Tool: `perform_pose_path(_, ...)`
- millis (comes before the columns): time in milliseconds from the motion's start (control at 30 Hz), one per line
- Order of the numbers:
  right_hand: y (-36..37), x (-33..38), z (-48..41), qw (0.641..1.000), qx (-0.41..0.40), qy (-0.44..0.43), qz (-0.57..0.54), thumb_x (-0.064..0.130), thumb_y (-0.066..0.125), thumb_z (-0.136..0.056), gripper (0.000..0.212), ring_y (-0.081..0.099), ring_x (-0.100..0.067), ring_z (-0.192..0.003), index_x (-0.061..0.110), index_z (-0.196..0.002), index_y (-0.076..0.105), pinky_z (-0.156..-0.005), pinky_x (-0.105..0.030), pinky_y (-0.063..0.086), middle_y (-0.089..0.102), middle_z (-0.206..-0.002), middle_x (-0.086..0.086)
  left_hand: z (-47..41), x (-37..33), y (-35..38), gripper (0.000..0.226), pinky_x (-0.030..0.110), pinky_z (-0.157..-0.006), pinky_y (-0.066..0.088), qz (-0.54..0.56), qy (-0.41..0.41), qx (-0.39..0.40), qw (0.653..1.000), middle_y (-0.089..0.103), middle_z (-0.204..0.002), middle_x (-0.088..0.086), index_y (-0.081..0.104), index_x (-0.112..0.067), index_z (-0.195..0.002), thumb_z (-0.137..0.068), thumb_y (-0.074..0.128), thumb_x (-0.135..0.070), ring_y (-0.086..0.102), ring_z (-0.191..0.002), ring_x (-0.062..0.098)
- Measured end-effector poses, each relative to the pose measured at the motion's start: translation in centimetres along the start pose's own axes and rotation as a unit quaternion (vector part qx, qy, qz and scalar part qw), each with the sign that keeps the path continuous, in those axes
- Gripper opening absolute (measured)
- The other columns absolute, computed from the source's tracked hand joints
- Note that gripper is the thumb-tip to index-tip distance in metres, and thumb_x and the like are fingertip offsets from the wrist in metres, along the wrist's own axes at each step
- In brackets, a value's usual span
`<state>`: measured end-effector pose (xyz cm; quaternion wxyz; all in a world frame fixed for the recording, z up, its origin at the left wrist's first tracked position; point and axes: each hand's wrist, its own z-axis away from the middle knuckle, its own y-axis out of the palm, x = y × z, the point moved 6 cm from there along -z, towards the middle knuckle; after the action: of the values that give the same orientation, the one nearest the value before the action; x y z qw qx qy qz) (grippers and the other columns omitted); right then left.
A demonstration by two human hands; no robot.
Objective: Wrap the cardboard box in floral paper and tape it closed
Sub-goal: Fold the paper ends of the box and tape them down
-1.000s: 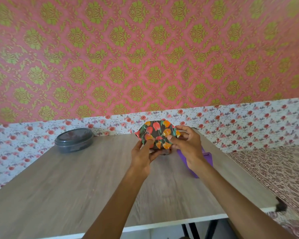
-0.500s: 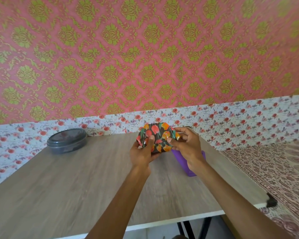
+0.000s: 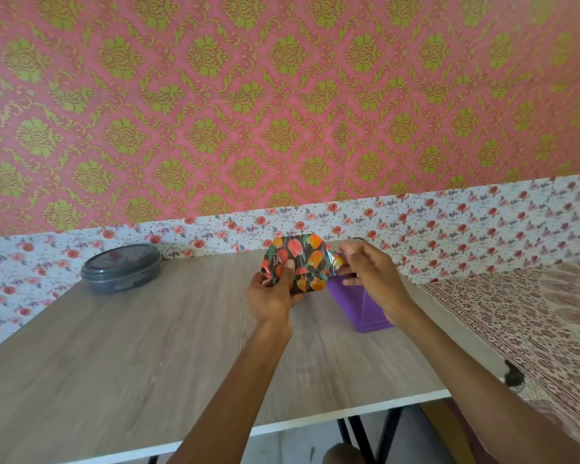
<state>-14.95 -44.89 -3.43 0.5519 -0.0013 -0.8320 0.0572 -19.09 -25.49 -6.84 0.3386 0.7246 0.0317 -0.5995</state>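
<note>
Cardboard box (image 3: pixel 300 266) wrapped in dark glossy paper (image 3: pixel 315 259) with orange and red flowers hangs above the pale wood-grain table (image 3: pixel 148 346), left hand (image 3: pixel 272 293) gripping it from below, its crumpled end facing right, where the right hand (image 3: pixel 369 272) pinches the paper.

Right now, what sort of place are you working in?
Likely a room at home: patterned wallpaper, a wooden table against it, and what looks like a printed bedspread at the right.

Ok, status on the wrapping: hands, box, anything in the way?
Left grip holds the wrapped box up. Right grip pinches the floral paper at its right end. Purple container beside it, not blocking; no tape visible.
</note>
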Motion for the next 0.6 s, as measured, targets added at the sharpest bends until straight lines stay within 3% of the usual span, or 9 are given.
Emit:
perform_pose_path(100,-2.9,-1.1,-0.4,0.989,-0.088,0.002,0.121,0.016,0.056,-0.099,0.021,0.062,-0.012,-0.066,0.003,-0.096,0.072,-0.065,-0.027,0.053,0.071,-0.08,-0.002,0.4,0.3,0.4,0.017,0.037,-0.061,0.062,-0.015,0.013,0.0,1.0,0.071,-0.088,-0.001,0.061,-0.025,-0.088,-0.084,0.077,-0.02,0.072,-0.081,0.018)
perform_pose_path(200,-5.5,-2.1,-0.9,0.927,-0.113,-0.001,0.357,0.01,0.054,-0.095,0.026,0.059,-0.017,-0.06,0.002,-0.071,0.061,-0.053,-0.026,0.042,0.066,-0.069,-0.005,0.7,0.3,0.6,0.017,0.038,-0.063,0.062,-0.02,0.016,-0.004,1.0,0.07,-0.092,0.0,0.06,-0.024,-0.088,-0.084,0.077,-0.021,0.072,-0.085,0.02)
perform_pose_path(267,-6.7,-3.5,-1.2,0.901,-0.094,0.047,0.422,0.016,0.053,-0.098,0.041,0.051,-0.019,-0.051,0.007,-0.058,0.049,-0.048,-0.026,0.033,0.056,-0.058,-0.006,0.7,0.5,0.7,0.018,0.039,-0.064,0.062,-0.028,0.018,-0.01,0.999,0.07,-0.094,0.001,0.06,-0.025,-0.087,-0.083,0.078,-0.023,0.071,-0.087,0.021)
perform_pose_path(367,-7.2,-5.5,-1.9,0.909,-0.033,0.133,0.394,0.031,0.052,-0.101,0.051,0.041,-0.018,-0.048,0.012,-0.055,0.039,-0.052,-0.028,0.029,0.04,-0.051,-0.002,0.8,0.4,0.8,0.019,0.037,-0.063,0.062,-0.032,0.018,-0.013,0.999,0.069,-0.091,-0.002,0.058,-0.026,-0.086,-0.083,0.077,-0.023,0.071,-0.085,0.019)
perform_pose_path(433,-7.4,-5.6,-2.4,0.928,-0.022,0.178,0.326,0.04,0.055,-0.099,0.047,0.043,-0.019,-0.05,0.009,-0.064,0.05,-0.057,-0.028,0.035,0.044,-0.054,-0.004,0.8,0.6,0.8,0.019,0.038,-0.064,0.063,-0.033,0.016,-0.016,0.999,0.068,-0.091,-0.002,0.059,-0.026,-0.088,-0.084,0.077,-0.023,0.071,-0.083,0.018)
perform_pose_path(500,-7.3,-5.5,-2.4,0.936,-0.023,0.246,0.25,0.042,0.06,-0.096,0.04,0.043,-0.017,-0.047,0.006,-0.079,0.061,-0.053,-0.026,0.037,0.052,-0.065,-0.008,0.8,0.6,0.7,0.02,0.039,-0.066,0.063,-0.038,0.015,-0.018,0.999,0.069,-0.092,-0.002,0.059,-0.023,-0.093,-0.083,0.077,-0.024,0.071,-0.082,0.017)
perform_pose_path(600,-6.2,-5.4,-2.1,0.921,0.012,0.341,0.187,0.034,0.058,-0.099,0.029,0.043,-0.013,-0.055,0.006,-0.095,0.061,-0.049,-0.025,0.039,0.057,-0.086,-0.009,0.9,0.6,0.9,0.024,0.038,-0.066,0.063,-0.031,0.012,-0.014,0.999,0.068,-0.092,-0.003,0.059,-0.02,-0.1,-0.083,0.077,-0.024,0.07,-0.08,0.014)
